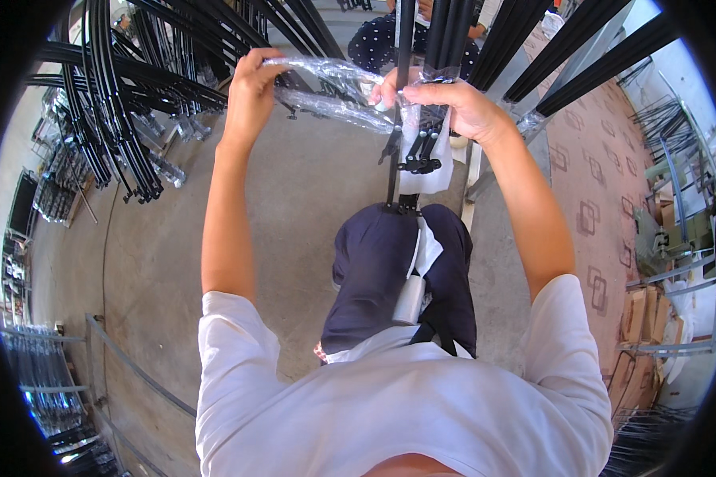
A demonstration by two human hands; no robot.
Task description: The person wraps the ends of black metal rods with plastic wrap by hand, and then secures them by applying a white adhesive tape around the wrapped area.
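Observation:
Between my hands stretches a twisted loop of clear plastic film (326, 71). Its left end is pinched in my left hand (254, 91), raised over the floor. My right hand (453, 103) is closed with thumb and fingers on the film's other end, right against an upright black bar (404, 40). That bar runs down between my knees. Just below the right hand hang black bracket ends (419, 165) with a white sheet (433, 183) behind them. A white roll (409, 300) lies in my lap.
Bundles of black rods (107, 103) with film-wrapped ends lean at the left. More black tubes (597, 67) slant in from the upper right. A person in dotted clothing (374, 44) is ahead. Cardboard boxes (643, 318) stand right; a metal rail (139, 370) lies lower left.

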